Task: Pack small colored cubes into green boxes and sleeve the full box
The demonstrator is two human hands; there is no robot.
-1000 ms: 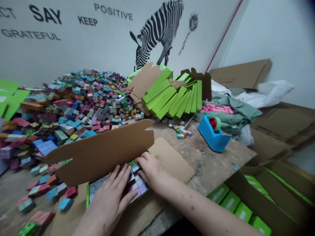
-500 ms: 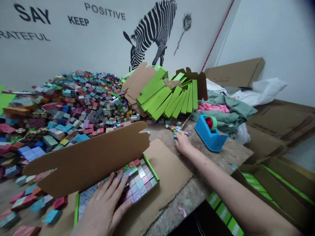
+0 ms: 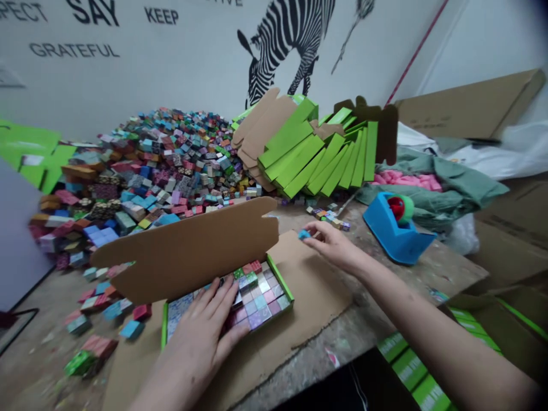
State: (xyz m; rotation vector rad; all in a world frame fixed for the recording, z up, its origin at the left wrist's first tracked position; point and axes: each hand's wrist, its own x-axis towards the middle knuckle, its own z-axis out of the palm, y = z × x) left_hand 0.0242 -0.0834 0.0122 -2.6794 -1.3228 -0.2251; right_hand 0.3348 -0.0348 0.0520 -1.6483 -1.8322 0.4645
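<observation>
A shallow green-edged cardboard box (image 3: 280, 282) lies open on a flat cardboard sheet (image 3: 314, 291), its brown lid flap (image 3: 192, 248) standing up at the back. Rows of small patterned blocks (image 3: 261, 302) fill much of it. My left hand (image 3: 205, 328) rests on these blocks with its fingers stretched out, hiding the middle of the box. To the right, above the sheet, my right hand (image 3: 327, 242) pinches a small blue block (image 3: 303, 234) between thumb and fingertips. Behind that hand, a little cluster of loose blocks (image 3: 327, 217) lies on the table.
A big heap of coloured blocks (image 3: 171, 165) fills the back left. Folded green boxes (image 3: 317, 160) are stacked behind. A blue tape dispenser (image 3: 396, 231) stands at right, near a green cloth bag (image 3: 462, 177). Packed green boxes (image 3: 411, 365) sit below the table edge.
My right hand has lifted from the small cluster of blocks and moved left toward the box with the blue block. My left hand stays on the box. The view has shifted left.
</observation>
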